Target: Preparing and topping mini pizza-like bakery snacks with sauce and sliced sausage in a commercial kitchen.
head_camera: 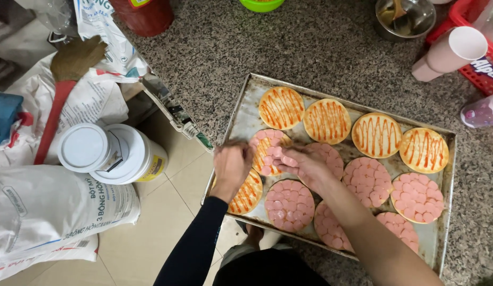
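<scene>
A metal baking tray (241, 114) lies on a speckled stone counter and carries several small round pizza bases. The far row shows bases striped with red sauce (327, 121); nearer ones are covered with pink sausage slices (417, 196). My left hand (231, 164), in a black sleeve, hovers with fingers curled over the tray's left side, above a sauce-striped base (248, 194). My right hand (306, 165) pinches pink sausage slices over a partly covered base (265, 145). What the left hand's closed fingers contain is hidden.
Left of the counter, on a tiled floor, stand white plastic tubs (111, 153) and flour sacks (50, 209). A broom (66, 79) leans there. At the far edge sit a red basket (472, 47), paper cups (450, 53), a metal bowl (405, 18) and a green bowl (261, 4).
</scene>
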